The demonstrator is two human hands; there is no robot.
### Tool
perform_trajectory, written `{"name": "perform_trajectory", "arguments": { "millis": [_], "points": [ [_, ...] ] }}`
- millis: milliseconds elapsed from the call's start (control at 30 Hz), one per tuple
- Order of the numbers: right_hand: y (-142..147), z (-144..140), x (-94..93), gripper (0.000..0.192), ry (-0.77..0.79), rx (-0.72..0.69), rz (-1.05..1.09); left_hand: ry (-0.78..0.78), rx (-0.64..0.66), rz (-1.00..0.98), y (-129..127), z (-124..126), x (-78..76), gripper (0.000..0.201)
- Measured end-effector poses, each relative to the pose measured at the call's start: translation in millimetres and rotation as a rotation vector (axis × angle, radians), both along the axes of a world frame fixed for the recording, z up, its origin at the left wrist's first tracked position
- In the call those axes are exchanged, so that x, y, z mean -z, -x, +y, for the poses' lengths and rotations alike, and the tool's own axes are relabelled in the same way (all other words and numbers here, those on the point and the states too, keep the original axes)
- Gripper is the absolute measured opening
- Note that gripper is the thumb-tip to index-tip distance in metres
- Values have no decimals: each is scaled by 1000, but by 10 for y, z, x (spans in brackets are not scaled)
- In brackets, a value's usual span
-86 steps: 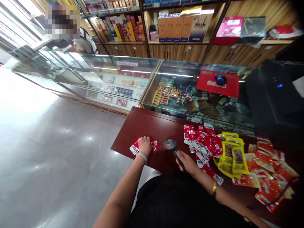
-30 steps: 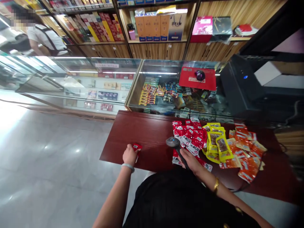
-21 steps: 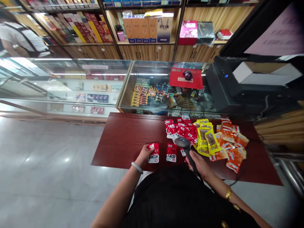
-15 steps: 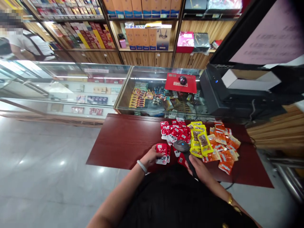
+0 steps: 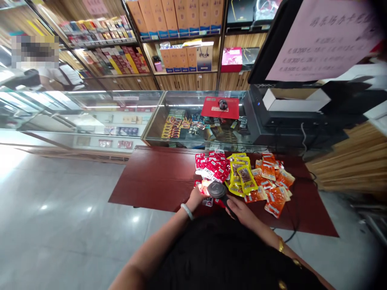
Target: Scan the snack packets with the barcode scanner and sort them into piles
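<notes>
My right hand (image 5: 241,210) is wrapped round the handle of a black barcode scanner (image 5: 217,190), whose head points over to the left. In my left hand (image 5: 197,197) is a red snack packet (image 5: 204,187), brightly lit right beside the scanner head and partly hidden by it. Another red and white packet (image 5: 208,201) shows just below the scanner. Beyond both hands lies a heap of red packets (image 5: 215,166). Yellow packets (image 5: 247,180) overlap to its right, and orange packets (image 5: 276,195) are scattered further right.
Everything lies on a dark red tabletop (image 5: 151,173). Behind it stands a glass display counter (image 5: 154,121) with a red mat (image 5: 208,106) and a mouse (image 5: 223,104). A monitor back with a pink paper (image 5: 302,48) rises at right. A person (image 5: 60,76) is at far left.
The scanner has moved over the packet in my left hand, and a bright light now falls there. The camera view has shifted, so the packets appear further left.
</notes>
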State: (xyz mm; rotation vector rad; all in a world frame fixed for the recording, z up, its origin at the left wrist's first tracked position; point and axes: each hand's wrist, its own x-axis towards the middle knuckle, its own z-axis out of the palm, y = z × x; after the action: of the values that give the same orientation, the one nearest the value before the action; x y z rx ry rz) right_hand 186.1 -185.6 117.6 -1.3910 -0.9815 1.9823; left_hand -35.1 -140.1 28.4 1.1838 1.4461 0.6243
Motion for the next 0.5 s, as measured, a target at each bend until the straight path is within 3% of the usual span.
{"name": "perform_trajectory", "arguments": {
  "millis": [200,300,500],
  "points": [
    [-111,-46,156,68,-1,-23,-23,112,-161,154,-49,-201,61,45],
    [-139,-61,229,67,-10,-31,-29,135,-178,139,-65,-221,70,45],
    [-179,-98,284,65,11,15,-37,-49,-187,405,-22,-117,6,58]
  ]
}}
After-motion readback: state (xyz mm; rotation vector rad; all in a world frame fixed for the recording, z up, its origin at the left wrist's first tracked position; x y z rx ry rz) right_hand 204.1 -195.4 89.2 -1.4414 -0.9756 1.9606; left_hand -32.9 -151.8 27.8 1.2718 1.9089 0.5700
